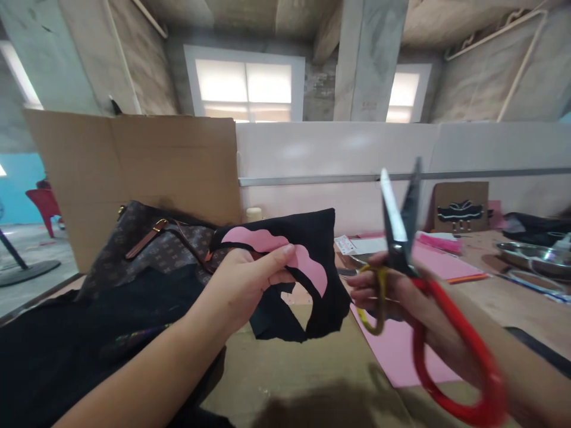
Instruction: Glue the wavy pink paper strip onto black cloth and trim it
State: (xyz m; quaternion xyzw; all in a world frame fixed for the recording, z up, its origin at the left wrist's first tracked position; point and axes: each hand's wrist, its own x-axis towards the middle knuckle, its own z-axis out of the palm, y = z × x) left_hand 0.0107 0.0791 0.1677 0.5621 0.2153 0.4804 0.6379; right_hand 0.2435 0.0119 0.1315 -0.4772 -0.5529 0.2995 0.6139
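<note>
My left hand (250, 279) pinches a piece of black fabric (312, 229) between thumb and fingers, holding it up in front of me. A pink scalloped shape (259, 239) lies on the fabric, partly under my thumb. An opening is cut in the black fabric below it, and a loose flap hangs beside the opening. To the right, my right hand (414, 303) grips a pair of scissors (401, 249) with one red and one yellow handle loop. The scissor blades point up and are spread apart, clear of the fabric. My right hand is somewhat blurred.
A brown patterned bag (156, 249) and dark cloth (102, 333) lie at left before a cardboard panel (178, 166). Pink sheets (401, 351) lie at right. Farther right are a metal dish (521, 252) and a card with a black beaded piece (461, 213).
</note>
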